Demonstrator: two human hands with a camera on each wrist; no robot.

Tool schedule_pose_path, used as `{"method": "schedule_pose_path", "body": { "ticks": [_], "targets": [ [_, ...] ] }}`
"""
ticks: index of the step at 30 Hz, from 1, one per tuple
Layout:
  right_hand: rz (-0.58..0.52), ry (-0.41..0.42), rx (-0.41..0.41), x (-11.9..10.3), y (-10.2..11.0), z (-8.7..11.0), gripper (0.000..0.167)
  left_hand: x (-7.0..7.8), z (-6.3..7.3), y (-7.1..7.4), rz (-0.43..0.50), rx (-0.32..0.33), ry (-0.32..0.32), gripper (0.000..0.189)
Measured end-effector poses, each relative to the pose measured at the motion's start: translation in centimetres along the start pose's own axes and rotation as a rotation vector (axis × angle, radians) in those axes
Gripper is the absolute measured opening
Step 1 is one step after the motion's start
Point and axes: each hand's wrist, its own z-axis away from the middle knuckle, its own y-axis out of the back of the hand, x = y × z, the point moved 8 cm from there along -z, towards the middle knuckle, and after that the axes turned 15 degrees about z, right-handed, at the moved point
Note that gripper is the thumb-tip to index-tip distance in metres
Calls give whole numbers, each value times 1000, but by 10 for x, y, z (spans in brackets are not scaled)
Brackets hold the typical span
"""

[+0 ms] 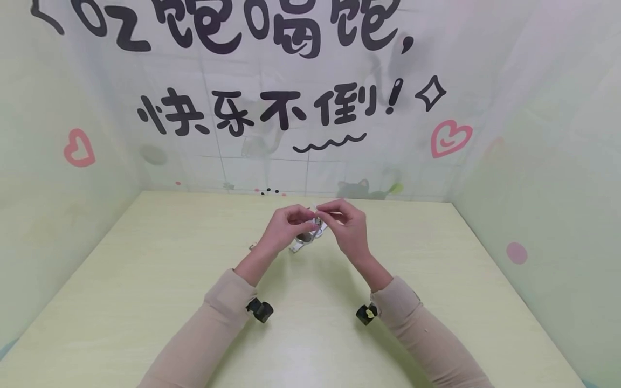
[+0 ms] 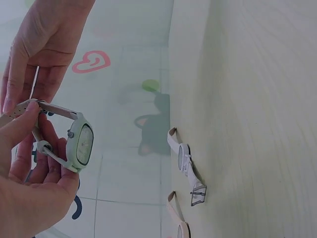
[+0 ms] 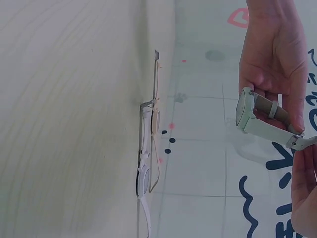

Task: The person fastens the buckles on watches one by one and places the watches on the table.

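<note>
A pale mint-green wristwatch [image 2: 81,144] is held up off the table, its strap bent round into a loop. My left hand [image 1: 283,229] grips it near the strap, with the thumb laid along the band in the left wrist view. Thumb and fingers of my right hand [image 1: 350,226] pinch the strap end at the buckle [image 3: 295,141]. Below the hands, a white watch [image 2: 184,158] lies on the table with its strap stretched out. Next to it lies a pink watch [image 3: 155,121], partly cut off in the left wrist view.
The pale wooden table [image 1: 310,334] ends at a back wall [image 1: 194,167] with black lettering and pink hearts. Side walls stand at left and right. A small black camera [image 1: 262,311] sits at the left wrist, another camera [image 1: 366,314] at the right.
</note>
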Motion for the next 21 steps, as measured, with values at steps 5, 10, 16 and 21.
{"method": "schedule_pose_path", "body": {
  "ticks": [5,10,16,21],
  "targets": [
    [-8,44,-1,14,-5,1,9,-2,0,1,25,-2,10,24],
    [11,54,-9,26,-7,2,9,0,2,3,30,1,15,25],
    [21,72,-13,28,-6,4,10,1,4,4,42,6,28,25],
    [52,87,-24,28,-8,6,9,0,3,3,47,7,30,23]
  ]
}}
